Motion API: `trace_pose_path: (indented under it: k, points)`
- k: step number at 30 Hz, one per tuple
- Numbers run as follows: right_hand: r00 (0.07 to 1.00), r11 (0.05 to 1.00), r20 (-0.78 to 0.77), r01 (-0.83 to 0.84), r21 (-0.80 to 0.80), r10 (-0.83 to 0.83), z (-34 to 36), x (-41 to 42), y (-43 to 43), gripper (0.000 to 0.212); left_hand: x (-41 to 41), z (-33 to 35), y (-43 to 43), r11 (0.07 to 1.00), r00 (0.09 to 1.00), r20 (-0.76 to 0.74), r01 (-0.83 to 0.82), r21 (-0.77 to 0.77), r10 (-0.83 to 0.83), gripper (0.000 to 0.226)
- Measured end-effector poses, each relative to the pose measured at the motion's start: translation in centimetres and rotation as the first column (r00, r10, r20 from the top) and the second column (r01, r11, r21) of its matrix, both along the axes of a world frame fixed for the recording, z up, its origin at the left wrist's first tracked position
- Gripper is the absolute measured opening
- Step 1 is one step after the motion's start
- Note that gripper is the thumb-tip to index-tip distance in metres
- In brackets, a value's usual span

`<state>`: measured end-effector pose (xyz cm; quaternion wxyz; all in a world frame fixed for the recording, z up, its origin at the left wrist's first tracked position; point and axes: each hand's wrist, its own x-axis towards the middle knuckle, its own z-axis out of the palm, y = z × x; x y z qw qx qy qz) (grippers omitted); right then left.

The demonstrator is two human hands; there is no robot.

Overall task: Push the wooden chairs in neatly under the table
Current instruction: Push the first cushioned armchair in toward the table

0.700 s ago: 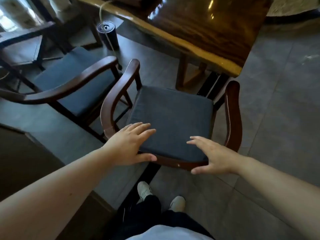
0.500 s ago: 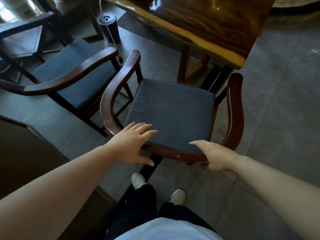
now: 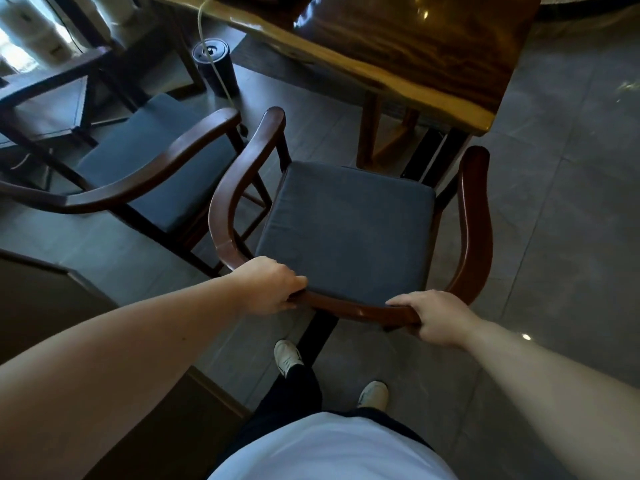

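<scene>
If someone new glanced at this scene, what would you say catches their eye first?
Probably the two hands, left hand and right hand, closed on the curved back rail of the wooden armchair in the centre. Its dark blue cushion faces the glossy wooden table beyond, and a second armchair stands at left.

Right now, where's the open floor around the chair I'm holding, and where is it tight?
Open grey tile floor lies right of the dark wooden armchair with the blue cushion. Left is tight: the second wooden armchair nearly touches. Ahead, the glossy wooden table's leg stands near the seat front.
</scene>
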<state>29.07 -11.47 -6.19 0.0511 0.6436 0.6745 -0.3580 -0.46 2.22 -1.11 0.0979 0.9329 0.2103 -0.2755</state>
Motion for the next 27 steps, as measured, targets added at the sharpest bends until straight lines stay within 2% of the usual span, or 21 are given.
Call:
trace_pose_path:
  k: [8, 14, 19, 21, 23, 25, 27]
  points:
    - [0.999, 0.998, -0.009, 0.054, 0.017, -0.053, -0.4, -5.0, 2.8, 0.065, -3.3, 0.7, 5.0, 0.997, 0.998, -0.055, 0.001, 0.082, 0.004, 0.027]
    - [0.996, 0.996, -0.022, 0.082, 0.016, -0.082, -1.0, -7.4, 4.8, 0.059, -5.4, 0.2, 7.8, 0.992, 0.999, -0.013, -0.030, 0.125, 0.032, 0.022]
    - [0.989, 0.992, -0.145, -0.006, -0.124, -0.013, -0.9, -7.0, 6.1, 0.063, -6.2, -0.4, 8.2, 0.987, 0.995, 0.054, -0.094, 0.129, 0.088, 0.028]
    - [0.986, 0.981, -0.144, -0.111, -0.157, 0.088, -0.7, -5.3, 6.6, 0.070, -6.0, -0.2, 7.8, 0.982, 0.988, 0.039, -0.152, 0.112, 0.149, 0.030]
    - [0.962, 0.944, -0.030, -0.274, -0.182, 0.273, -0.9, -2.8, 7.3, 0.079, -5.3, 0.1, 6.9, 0.975, 0.983, 0.026, -0.185, 0.124, 0.183, 0.033]
    - [0.872, 0.864, 0.099, -0.449, -0.228, 0.480, -1.5, 0.0, 8.2, 0.083, -3.6, 0.3, 5.0, 0.976, 0.984, 0.028, -0.179, 0.121, 0.177, 0.038]
    - [0.758, 0.769, 0.162, -0.585, -0.259, 0.632, -2.6, 2.2, 9.3, 0.088, -1.1, 0.1, 2.3, 0.978, 0.983, 0.037, -0.182, 0.105, 0.179, 0.038]
